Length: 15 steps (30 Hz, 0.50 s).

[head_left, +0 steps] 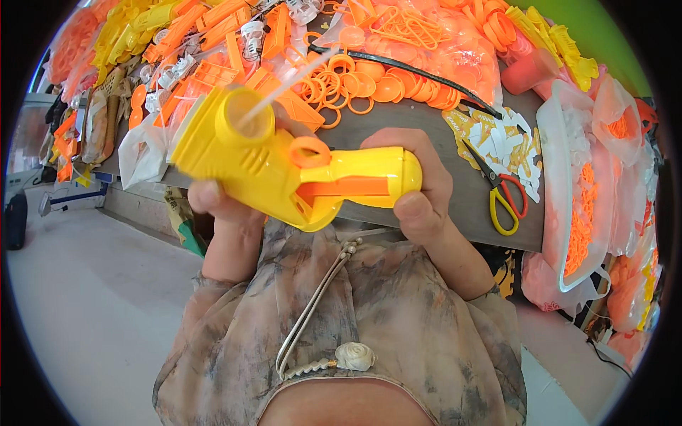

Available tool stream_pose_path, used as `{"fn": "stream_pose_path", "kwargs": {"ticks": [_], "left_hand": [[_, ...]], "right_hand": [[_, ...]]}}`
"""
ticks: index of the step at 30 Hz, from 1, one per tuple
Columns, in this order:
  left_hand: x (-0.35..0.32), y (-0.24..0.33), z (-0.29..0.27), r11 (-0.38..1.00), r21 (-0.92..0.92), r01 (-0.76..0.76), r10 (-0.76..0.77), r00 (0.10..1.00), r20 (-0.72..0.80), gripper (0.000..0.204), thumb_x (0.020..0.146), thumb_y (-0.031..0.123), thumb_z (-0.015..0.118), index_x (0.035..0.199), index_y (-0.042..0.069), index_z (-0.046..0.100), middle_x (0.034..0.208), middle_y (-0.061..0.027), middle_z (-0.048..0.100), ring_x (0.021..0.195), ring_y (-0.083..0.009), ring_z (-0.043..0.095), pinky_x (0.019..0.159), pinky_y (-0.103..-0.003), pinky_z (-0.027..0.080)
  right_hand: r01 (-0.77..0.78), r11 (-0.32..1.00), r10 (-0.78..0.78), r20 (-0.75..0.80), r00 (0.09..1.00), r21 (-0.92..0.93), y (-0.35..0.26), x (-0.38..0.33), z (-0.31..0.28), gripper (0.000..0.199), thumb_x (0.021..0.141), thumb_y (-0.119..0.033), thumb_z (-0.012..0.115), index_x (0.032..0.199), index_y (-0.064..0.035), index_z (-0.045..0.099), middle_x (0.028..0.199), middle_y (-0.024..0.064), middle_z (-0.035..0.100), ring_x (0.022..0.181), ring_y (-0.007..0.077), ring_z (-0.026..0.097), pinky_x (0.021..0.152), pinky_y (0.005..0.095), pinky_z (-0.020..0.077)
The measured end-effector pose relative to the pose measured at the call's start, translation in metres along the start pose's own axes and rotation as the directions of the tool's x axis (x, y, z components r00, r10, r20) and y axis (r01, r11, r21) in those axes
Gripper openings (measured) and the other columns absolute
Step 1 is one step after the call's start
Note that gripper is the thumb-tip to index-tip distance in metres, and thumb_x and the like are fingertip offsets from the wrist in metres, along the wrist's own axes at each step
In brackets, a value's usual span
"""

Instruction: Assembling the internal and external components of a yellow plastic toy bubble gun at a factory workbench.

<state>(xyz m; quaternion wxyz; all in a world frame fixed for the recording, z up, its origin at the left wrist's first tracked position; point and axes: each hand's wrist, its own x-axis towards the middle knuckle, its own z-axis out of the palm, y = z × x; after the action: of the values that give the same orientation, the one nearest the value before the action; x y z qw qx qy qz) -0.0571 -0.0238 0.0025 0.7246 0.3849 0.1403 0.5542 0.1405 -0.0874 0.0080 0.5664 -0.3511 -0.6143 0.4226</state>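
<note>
A yellow plastic toy housing (227, 153) is held up in front of my chest, gun-shaped, with a round collar at one end and a rounded handle at the other. An orange ring (310, 150) sits at its middle, and an orange strip (355, 187) shows inside the handle. A thin pale stick or tube (291, 86), blurred, sticks out of the collar. My left hand (226, 213) is closed round the wide end, most of its fingers hidden behind. My right hand (430, 181) grips the handle's end, thumb below and fingers above.
Orange rings and discs (362, 82) heap along the grey table (490, 226). Scissors (497, 190) with red and yellow handles lie near white and gold stickers (504, 145). A white bin (561, 241) of small orange parts stands right; a white bag (145, 153) lies left.
</note>
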Motion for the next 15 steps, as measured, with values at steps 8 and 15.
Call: {"fn": "stream_pose_path", "kwargs": {"ticks": [8,15], "left_hand": [[0.015,-0.009,-0.002,0.887,-0.451,0.097,-0.045,0.991,0.125,0.076,0.060,0.045,0.065,0.119,0.001,0.046,0.110,-0.0184,0.054,0.086,-0.0344,0.059,0.072,-0.044,0.053],[0.010,-0.005,0.008,0.987,0.147,-0.068,0.057,0.995,0.080,0.077,0.062,0.059,0.061,0.114,0.004,0.048,0.099,-0.0147,0.053,0.074,-0.0304,0.059,0.062,-0.040,0.048]], "right_hand": [[0.245,0.874,-0.268,0.004,0.963,-0.420,-0.012,-0.004,0.009,0.067,0.087,-0.052,0.046,0.107,0.0114,0.049,0.096,0.0189,0.058,0.078,0.0205,0.058,0.068,0.0291,0.0470],[0.147,0.980,-0.116,-0.212,0.970,0.133,0.012,0.002,0.003,0.049,0.084,-0.037,0.057,0.106,0.0067,0.049,0.078,0.0120,0.059,0.057,0.0181,0.056,0.052,0.0272,0.0445]]}}
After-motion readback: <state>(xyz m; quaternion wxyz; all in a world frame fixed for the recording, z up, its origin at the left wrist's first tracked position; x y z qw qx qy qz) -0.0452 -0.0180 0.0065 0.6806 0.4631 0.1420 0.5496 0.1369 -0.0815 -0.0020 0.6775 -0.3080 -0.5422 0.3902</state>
